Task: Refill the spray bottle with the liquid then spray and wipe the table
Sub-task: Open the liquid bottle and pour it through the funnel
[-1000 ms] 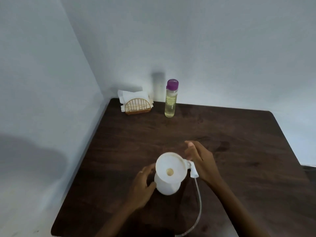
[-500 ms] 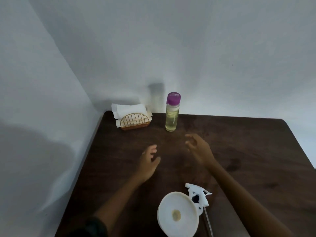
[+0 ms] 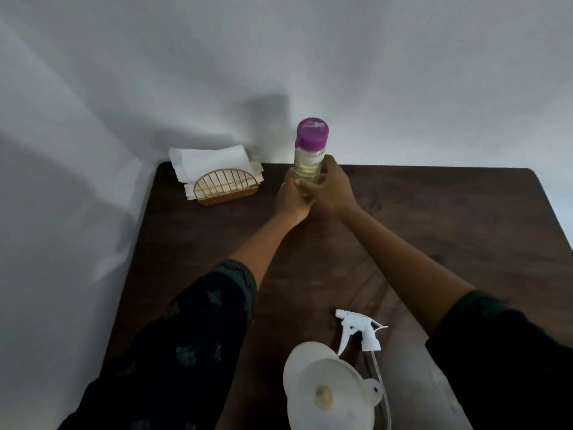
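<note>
A clear bottle of yellowish liquid with a purple cap stands upright at the back of the dark wooden table. Both hands wrap its lower body: my left hand from the left, my right hand from the right. Near the front edge stands the white spray bottle with a white funnel set in its neck. Its detached white trigger head lies on the table just to the right, with its thin tube trailing toward me.
A gold wire holder filled with white napkins sits at the back left corner. White walls close the table's left and far sides. The table's right edge runs along the frame's right side.
Both hands left the spray bottle and funnel, reached to the back of the table and closed around the liquid bottle. The view tilted so the spray bottle sits lower in frame.
</note>
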`<state>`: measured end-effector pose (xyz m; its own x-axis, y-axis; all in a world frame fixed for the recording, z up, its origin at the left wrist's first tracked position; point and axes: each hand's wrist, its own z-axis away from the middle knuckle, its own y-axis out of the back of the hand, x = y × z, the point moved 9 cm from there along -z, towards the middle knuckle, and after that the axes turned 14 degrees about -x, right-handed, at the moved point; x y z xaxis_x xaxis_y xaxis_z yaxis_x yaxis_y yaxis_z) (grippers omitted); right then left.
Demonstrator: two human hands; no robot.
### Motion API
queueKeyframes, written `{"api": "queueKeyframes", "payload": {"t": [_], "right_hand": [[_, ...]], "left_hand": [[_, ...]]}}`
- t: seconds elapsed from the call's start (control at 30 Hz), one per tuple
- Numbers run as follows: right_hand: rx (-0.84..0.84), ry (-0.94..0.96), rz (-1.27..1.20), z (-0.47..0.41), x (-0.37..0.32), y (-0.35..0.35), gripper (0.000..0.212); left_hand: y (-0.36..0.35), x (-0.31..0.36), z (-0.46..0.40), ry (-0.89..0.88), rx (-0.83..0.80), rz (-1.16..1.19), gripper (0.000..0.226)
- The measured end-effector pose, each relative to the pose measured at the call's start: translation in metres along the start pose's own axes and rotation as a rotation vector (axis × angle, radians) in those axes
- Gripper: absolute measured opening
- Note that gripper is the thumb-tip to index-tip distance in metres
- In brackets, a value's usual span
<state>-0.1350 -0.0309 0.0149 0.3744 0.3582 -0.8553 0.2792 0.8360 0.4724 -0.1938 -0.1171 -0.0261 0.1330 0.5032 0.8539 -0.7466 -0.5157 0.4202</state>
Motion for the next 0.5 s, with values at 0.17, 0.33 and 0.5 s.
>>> {"api": "queueKeyframes", "payload": {"t": [0.17, 0.33, 0.5], "right_hand": [[0.069, 0.046, -0.007, 0.012, -0.006, 0.002, 0.048], [0.076, 0.116, 0.060, 0.040, -0.017, 0.004, 0.054], [0.118, 0.174, 0.142, 0.076, -0.045, 0.014, 0.053]], "left_hand": [[0.000, -0.001, 0.008, -0.018, 0.038, -0.020, 0.040], [0.004, 0.011, 0.037, -0.145, 0.125, -0.055, 0.037], [0.007, 0.027, 0.071, -0.186, 0.138, -0.079, 0.043]]}}
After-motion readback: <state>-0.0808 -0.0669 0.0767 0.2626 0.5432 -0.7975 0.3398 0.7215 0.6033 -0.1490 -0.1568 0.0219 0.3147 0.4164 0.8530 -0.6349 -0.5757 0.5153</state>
